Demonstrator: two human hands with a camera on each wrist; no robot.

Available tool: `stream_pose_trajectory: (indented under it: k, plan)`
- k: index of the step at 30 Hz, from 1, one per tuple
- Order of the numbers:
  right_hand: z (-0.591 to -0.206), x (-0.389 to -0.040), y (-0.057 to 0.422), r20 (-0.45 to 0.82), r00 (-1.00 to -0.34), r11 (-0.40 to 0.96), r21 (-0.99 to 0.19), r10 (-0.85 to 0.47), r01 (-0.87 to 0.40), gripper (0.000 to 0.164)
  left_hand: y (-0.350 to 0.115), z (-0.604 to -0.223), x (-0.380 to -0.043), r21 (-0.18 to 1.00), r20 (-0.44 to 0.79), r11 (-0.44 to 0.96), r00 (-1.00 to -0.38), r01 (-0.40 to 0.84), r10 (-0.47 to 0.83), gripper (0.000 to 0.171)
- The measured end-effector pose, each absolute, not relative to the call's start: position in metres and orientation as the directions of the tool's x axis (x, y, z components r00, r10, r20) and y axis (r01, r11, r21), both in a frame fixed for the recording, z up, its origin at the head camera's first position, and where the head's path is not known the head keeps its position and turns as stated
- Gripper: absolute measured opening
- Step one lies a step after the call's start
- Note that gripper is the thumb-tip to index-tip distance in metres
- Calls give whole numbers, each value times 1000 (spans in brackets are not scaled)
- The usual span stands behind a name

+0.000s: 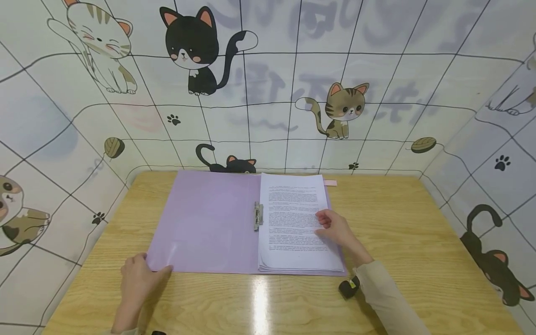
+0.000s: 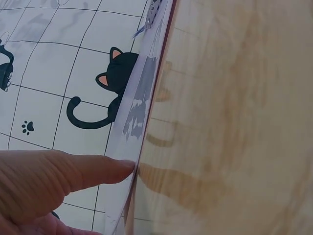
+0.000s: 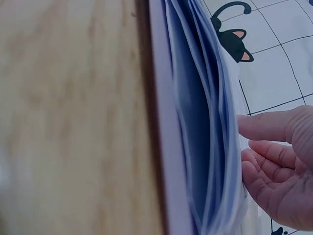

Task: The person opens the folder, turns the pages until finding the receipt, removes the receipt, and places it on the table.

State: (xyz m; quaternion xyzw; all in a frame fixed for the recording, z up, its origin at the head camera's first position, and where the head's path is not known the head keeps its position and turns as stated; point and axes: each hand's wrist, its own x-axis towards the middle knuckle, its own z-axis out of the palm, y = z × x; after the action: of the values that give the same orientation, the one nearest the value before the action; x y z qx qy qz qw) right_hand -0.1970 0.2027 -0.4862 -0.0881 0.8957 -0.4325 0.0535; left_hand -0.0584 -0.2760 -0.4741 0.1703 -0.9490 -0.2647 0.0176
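Note:
A purple ring-clip folder (image 1: 205, 221) lies spread flat on the wooden table. Its metal clip (image 1: 257, 216) sits by the spine, beside a stack of printed sheets (image 1: 295, 218) on the right half. My left hand (image 1: 138, 277) rests at the folder's lower left corner; in the left wrist view its straight thumb (image 2: 98, 169) touches the folder edge. Over the stack's right edge is my right hand (image 1: 335, 227), thumb apart from loosely bent fingers. In the right wrist view the thumb (image 3: 264, 125) touches the paper, and no sheet shows clearly between thumb and fingers.
A pink tab (image 1: 330, 183) sticks out at the folder's upper right. The wooden table (image 1: 398, 232) extends around the folder, and a cat-print backdrop (image 1: 276, 116) rises behind it and at both sides. A small black device (image 1: 349, 287) is at the right wrist.

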Motion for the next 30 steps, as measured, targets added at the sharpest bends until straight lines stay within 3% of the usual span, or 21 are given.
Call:
stream_pose_trajectory:
  k: [10,15,30]
  plan:
    - [-487,-198,205,-5,-980,616,-778,-201,-122,42,-272,-470,-57,456,-55,836,-947,-306,-317,81]
    - [-487,-199,206,-8,-981,616,-779,-195,-116,42,-268,-470,-58,457,14,852,-956,-255,-293,77]
    - [-487,-199,206,-16,-981,604,-790,-192,-105,40,-240,-479,-77,656,94,751,-980,-71,-175,51]
